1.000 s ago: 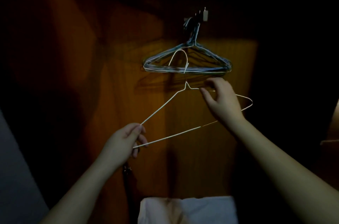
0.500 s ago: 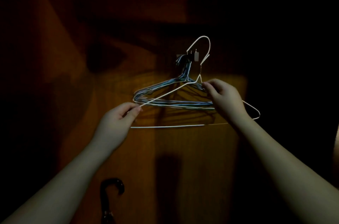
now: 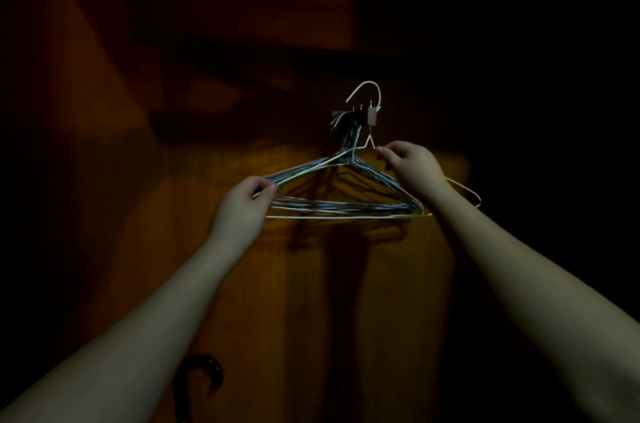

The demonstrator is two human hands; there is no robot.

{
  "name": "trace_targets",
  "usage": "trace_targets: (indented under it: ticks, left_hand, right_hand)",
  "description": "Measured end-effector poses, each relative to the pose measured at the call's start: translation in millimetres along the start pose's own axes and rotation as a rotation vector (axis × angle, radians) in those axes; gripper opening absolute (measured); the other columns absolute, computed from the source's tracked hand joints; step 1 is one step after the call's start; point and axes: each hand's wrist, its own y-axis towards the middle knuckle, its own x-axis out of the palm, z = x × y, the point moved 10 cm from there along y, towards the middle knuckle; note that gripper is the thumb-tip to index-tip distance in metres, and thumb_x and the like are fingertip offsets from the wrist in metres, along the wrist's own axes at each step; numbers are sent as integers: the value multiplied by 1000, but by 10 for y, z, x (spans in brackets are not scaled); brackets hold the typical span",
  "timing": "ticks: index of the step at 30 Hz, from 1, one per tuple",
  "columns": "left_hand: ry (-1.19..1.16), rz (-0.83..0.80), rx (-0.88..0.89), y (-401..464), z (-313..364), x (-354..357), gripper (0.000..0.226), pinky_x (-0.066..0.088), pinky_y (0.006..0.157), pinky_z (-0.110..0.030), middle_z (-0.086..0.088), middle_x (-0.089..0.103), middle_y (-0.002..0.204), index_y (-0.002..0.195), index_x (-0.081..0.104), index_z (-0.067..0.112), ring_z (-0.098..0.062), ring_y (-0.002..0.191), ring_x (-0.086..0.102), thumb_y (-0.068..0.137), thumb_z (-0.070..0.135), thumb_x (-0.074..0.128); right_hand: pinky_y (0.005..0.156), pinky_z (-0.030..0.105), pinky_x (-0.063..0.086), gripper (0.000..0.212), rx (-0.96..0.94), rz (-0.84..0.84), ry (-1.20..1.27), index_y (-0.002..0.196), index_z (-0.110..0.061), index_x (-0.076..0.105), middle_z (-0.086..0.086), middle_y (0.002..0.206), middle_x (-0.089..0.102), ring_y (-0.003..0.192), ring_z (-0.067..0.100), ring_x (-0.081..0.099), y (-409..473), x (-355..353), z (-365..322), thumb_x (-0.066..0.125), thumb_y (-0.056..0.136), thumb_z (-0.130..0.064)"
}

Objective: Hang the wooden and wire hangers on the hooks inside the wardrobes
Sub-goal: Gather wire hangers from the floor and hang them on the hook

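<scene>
1. A white hanger (image 3: 346,216) is held up at the wall hook (image 3: 371,114); its left shoulder is pinched by the left hand (image 3: 242,206), its neck by the right hand (image 3: 412,162).
2. Its curved top (image 3: 367,91) is seen at 12 o'clock of the hook, apparently not yet seated; a miss is risked if it is lowered off-line.
3. The hung bundle (image 3: 346,206) lies just behind, so wires may be snagged or knocked off.
4. Dim light makes the prongs hard to judge.
</scene>
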Motion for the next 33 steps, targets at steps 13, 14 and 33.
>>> trace_targets:
  ticks: [13,14,33]
  left_hand:
    - [-42,20,-103,69,-447,123,14,33,57,-26,4,57,77,91,61,20,-10,67,48,100,25,52]
    - [-44,19,-103,63,-460,128,13,32,56,-25,5,56,77,92,61,21,-9,66,48,100,24,52]
    - [-51,111,-223,105,-897,180,14,35,57,-26,5,58,78,97,62,16,-9,67,50,100,26,52]
  right_hand:
    - [67,30,51,23,37,-108,34,97,-27,66,-7,86,65,78,8,61,202,483,229,52,97,-45]
    - [65,29,50,23,38,-111,36,97,-27,66,-8,85,65,76,8,59,203,503,235,52,97,-44]
    - [68,29,50,22,55,-57,3,95,-21,58,-3,90,59,80,13,58,268,731,455,59,93,-43]
